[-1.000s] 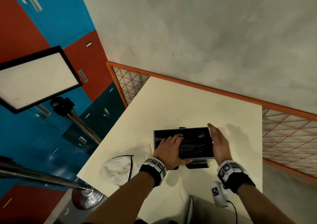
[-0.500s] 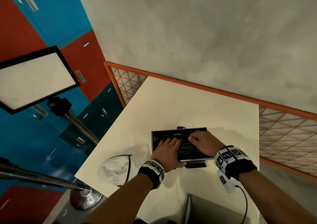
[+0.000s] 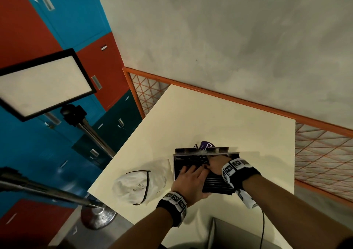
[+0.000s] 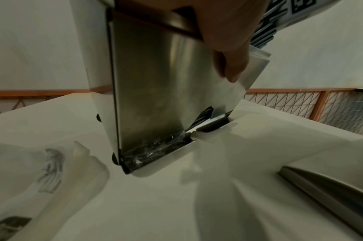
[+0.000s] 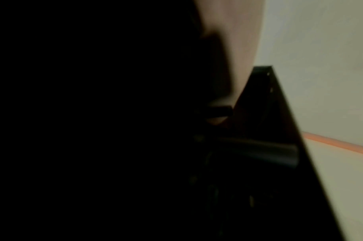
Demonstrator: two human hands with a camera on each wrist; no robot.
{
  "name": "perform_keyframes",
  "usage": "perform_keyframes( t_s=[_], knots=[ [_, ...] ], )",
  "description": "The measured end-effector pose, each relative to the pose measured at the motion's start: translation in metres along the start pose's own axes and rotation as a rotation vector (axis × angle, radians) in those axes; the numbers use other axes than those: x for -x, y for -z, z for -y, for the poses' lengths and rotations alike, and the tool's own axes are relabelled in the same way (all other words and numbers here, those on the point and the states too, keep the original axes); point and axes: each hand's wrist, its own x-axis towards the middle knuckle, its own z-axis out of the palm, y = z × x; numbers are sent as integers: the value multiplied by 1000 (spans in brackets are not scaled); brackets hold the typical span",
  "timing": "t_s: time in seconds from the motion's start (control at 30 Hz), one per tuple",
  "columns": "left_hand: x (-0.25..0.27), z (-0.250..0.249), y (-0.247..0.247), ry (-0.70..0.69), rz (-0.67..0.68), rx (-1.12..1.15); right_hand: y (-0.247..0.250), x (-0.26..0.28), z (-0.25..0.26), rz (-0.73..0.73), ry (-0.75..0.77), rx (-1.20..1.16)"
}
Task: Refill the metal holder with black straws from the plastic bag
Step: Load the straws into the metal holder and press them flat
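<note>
left hand [image 3: 188,180] flat on metal holder [image 3: 176,169] | right hand [image 3: 215,163] inside: grip hidden

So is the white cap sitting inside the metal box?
No, the white cap lies on the table to the left of the metal box, not in it.

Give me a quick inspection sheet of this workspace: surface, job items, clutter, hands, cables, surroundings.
Surface: cream table, bare beyond the holder.
Job's things: metal holder open, black straws inside.
Clutter: white bag left of the holder; purple packet behind it.
Hands: left hand flat on the straws, thumb on the holder's front; right hand among the straws, grip unclear.
Cables: black cable below the right wrist.
Surroundings: orange mesh railing, light panel on a stand, lockers.
</note>
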Motion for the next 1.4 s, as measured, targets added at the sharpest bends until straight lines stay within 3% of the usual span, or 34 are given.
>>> perform_keyframes(
  t_s=[0.07, 0.17, 0.23, 0.53, 0.7, 0.87, 0.97, 1.1, 1.4],
  knots=[
    [-1, 0, 1, -8, -9, -8, -7, -1, -4, -89, 54, 97],
    [0, 0, 4, -32, -34, 3, -10, -4, -6, -57, 0, 170],
    [-2, 0, 6, -30, -23, 4, -10, -4, -5, -115, 59, 258],
    [-4, 1, 7, -24, 54, -15, -6, -1, -1, -16, 5, -9],
    [-5, 3, 9, -25, 16, -8, -1, 0, 3, -86, 51, -23],
    [-5, 2, 10, -33, -49, -5, 5, 2, 1, -6, 94, -61],
    [-7, 3, 12, -35, -74, -17, 10, 2, 2, 68, 46, -108],
    [-12, 5, 13, -27, -72, -33, 16, 4, 3, 55, -1, -154],
    [-17, 10, 15, -29, -82, -58, 25, 3, 18, 35, -124, 153]
  ],
)
